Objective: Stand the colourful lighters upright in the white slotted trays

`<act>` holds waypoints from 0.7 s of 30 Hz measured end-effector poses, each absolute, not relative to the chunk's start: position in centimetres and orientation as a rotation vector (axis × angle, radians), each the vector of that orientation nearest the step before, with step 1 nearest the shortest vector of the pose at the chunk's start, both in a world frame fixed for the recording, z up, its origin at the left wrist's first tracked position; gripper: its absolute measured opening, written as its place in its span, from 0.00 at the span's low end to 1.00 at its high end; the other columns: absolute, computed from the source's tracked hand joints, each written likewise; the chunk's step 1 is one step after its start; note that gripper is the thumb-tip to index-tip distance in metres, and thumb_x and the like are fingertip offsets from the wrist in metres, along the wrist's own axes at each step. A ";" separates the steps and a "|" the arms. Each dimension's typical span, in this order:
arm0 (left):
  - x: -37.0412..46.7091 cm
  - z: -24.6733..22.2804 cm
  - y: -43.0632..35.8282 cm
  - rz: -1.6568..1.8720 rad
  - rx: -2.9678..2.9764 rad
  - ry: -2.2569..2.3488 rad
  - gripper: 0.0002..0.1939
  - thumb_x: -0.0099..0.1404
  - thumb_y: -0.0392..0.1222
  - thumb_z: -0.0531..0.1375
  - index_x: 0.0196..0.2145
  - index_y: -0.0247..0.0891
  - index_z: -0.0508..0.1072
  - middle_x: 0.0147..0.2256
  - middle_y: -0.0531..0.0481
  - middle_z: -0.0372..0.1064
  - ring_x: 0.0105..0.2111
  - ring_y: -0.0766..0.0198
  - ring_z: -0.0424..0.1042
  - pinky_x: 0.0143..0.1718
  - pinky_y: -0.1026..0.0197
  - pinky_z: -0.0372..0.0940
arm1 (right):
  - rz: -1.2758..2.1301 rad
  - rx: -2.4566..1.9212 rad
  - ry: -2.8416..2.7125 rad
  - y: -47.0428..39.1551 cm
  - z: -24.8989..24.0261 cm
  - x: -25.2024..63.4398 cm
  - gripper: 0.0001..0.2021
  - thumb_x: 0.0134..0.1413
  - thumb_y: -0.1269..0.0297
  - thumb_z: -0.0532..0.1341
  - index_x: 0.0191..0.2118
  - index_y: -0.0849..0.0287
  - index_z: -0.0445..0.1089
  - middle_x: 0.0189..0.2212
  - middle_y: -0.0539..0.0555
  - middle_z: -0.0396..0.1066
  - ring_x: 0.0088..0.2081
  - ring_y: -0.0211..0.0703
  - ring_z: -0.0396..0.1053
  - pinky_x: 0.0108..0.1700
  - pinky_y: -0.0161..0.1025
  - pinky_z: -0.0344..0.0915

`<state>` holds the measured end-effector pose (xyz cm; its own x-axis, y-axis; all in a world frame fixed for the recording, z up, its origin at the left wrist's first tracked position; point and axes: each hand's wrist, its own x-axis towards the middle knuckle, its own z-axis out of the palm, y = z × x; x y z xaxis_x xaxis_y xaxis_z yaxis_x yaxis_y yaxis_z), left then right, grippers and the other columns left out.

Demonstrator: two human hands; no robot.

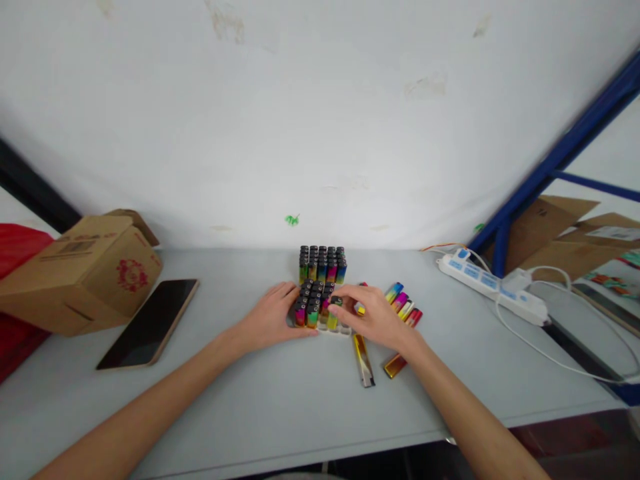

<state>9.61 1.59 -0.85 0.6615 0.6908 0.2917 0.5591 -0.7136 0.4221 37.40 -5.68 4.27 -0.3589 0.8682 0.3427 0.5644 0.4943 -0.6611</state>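
My left hand grips the left side of a clear plastic lighter tray, its thumb along the front edge. Colourful lighters with black tops stand upright in rows in the tray's left part, and empty round slots show at the front right. Between the thumb and fingers of my right hand is a yellow-green lighter, held upright over the front slots; whether its base is seated I cannot tell. Just behind stands a full block of lighters. Loose lighters lie beside and under my right hand.
A gold lighter lies in front of my right wrist. On the left are a phone and a cardboard box. A white power strip with cables lies on the right, near a blue metal frame. A wall closes the back.
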 end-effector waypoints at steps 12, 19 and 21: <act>9.7 -1.0 1.7 0.627 2.590 1.004 0.35 0.61 0.76 0.74 0.50 0.45 0.80 0.49 0.42 0.80 0.52 0.40 0.78 0.60 0.41 0.73 | 0.462 -1.006 -2.236 -5.4 3.0 37.4 0.12 0.79 0.54 0.66 0.54 0.56 0.81 0.40 0.56 0.80 0.39 0.47 0.77 0.46 0.41 0.73; 9.6 -0.8 1.6 0.617 2.577 1.017 0.35 0.62 0.75 0.74 0.52 0.45 0.80 0.50 0.41 0.80 0.52 0.39 0.79 0.61 0.41 0.74 | 0.403 -1.261 -2.131 -5.5 4.3 38.6 0.15 0.83 0.51 0.60 0.59 0.54 0.79 0.34 0.51 0.81 0.34 0.45 0.76 0.44 0.39 0.69; 9.6 -0.8 1.6 0.607 2.576 1.030 0.36 0.61 0.76 0.74 0.52 0.45 0.80 0.51 0.41 0.79 0.53 0.39 0.79 0.60 0.40 0.74 | 0.255 -1.485 -2.080 -5.0 4.7 39.9 0.15 0.83 0.54 0.59 0.57 0.55 0.79 0.36 0.54 0.82 0.35 0.47 0.78 0.44 0.41 0.68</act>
